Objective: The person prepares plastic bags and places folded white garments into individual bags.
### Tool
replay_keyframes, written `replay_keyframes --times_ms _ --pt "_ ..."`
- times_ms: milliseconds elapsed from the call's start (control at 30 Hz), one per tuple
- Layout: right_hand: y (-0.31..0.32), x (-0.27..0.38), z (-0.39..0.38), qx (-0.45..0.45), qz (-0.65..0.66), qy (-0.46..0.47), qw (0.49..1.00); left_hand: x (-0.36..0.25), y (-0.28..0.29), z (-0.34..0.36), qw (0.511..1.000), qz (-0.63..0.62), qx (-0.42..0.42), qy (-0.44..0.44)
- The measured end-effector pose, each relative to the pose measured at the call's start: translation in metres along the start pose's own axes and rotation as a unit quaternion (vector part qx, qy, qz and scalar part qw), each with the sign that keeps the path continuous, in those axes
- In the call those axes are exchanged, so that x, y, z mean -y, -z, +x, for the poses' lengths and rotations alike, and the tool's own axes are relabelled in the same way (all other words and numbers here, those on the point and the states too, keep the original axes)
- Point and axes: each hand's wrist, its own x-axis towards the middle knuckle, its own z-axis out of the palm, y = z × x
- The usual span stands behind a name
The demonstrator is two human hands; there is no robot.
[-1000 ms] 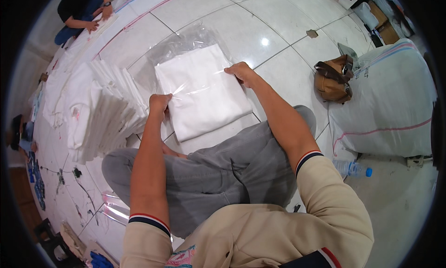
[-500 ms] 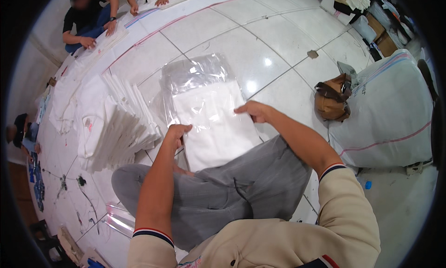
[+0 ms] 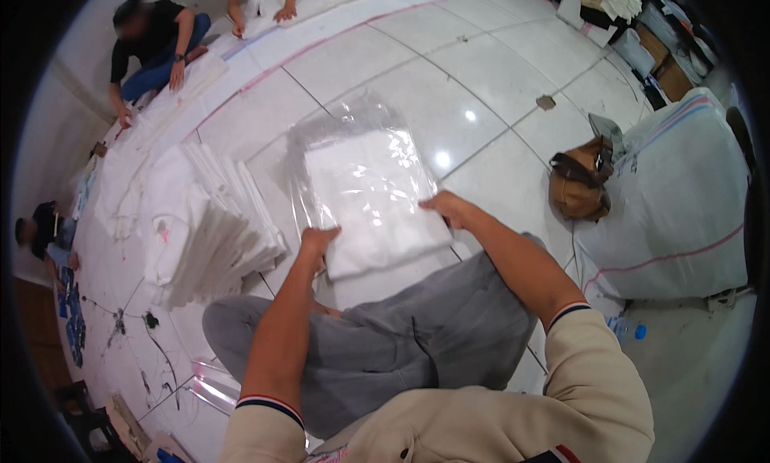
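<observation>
In front of my crossed legs lies a folded white garment (image 3: 365, 186), mostly inside a clear plastic bag (image 3: 353, 114). The bag's far end extends past the cloth and shines with reflections. My left hand (image 3: 319, 242) grips the bag's near left edge, thumb on top and the other fingers hidden beneath. At the near right edge, my right hand (image 3: 447, 209) pinches the bag in the same way. To the left of the bag stands a tall stack of folded white garments (image 3: 212, 230), leaning over.
A brown bag (image 3: 579, 182) rests against a large white woven sack (image 3: 666, 198) on the right. A plastic bottle with a blue cap (image 3: 639, 331) lies below it. Clear plastic packaging (image 3: 215, 387) is at lower left. Co-workers (image 3: 152, 42) handle white cloth at far left.
The garment sits deeper in the bag, with the bag's near edge drawn closer over it. Both hands still hold its sides. The co-worker at upper left has shifted their arms.
</observation>
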Motion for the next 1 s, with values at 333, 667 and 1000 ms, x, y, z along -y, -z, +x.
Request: replay_keyframes --times_ms 333,667,1000 --pt "0.002 -0.011 0.007 0.016 0.013 0.061 0.998 0.011 0.006 0.012 0.989 0.058 0.001 -0.135" --pt "-0.005 -0.006 0.001 -0.014 0.059 0.122 0.991 0.001 0.002 0.003 0.993 -0.027 -0.003 -0.118" --pt "-0.006 -0.011 -0.001 -0.042 0.010 0.047 0.998 0.006 0.001 -0.001 0.997 0.032 -0.027 -0.058"
